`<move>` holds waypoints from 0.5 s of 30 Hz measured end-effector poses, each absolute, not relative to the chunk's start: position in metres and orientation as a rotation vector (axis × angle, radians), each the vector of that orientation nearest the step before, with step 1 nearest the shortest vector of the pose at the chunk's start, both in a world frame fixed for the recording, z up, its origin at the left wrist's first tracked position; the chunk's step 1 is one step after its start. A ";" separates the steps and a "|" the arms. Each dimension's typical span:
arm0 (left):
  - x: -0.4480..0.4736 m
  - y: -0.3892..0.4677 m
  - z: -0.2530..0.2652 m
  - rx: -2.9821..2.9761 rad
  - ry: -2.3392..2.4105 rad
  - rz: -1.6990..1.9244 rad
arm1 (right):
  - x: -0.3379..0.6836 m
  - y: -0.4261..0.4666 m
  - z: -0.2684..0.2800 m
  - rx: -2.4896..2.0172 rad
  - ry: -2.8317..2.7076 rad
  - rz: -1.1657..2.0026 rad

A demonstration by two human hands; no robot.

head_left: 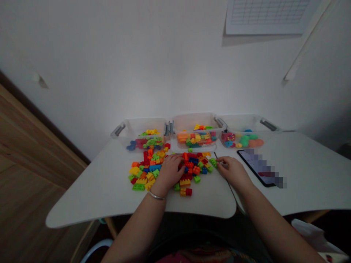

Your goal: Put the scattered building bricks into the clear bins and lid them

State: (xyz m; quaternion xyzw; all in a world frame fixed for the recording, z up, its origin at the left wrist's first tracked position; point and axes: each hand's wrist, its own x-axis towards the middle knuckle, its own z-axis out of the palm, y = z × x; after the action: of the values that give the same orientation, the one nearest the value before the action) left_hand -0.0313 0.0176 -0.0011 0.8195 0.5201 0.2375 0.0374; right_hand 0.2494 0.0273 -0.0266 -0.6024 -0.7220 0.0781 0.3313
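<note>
A loose pile of plastic toy bricks [155, 167] in red, yellow, green, blue and orange lies on the white table. My left hand [172, 168], with a bracelet at the wrist, rests over the middle of the pile. Its thumb stands apart from the curved fingers, and the bricks under the palm are hidden. At the right edge of the pile, my right hand [232, 170] has thumb and forefinger close together at a light green toy brick [213, 162]. The right hand's other fingers are curled and partly hidden.
Three clear bins stand along the wall: a left bin [142, 124], a middle bin [196, 120] and a right bin [241, 120], all holding colourful toys. A phone [257, 168] lies right of my right hand. A seam divides two white tabletops [304, 175].
</note>
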 end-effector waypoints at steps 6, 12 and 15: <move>-0.032 0.018 -0.002 2.502 1.600 0.716 | 0.249 0.028 -0.028 -1.616 -1.851 0.246; -0.031 0.017 -0.001 2.502 1.599 0.728 | 0.243 0.029 -0.027 -1.592 -2.001 0.182; -0.031 0.017 0.000 2.504 1.597 0.729 | 0.241 0.029 -0.026 -1.632 -2.069 0.124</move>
State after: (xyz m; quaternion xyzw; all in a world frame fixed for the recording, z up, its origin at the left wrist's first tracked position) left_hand -0.0311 0.0170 0.0001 0.8182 0.5217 0.2381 0.0419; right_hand 0.2412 0.0294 -0.0256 -0.5991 -0.7596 0.0456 0.2492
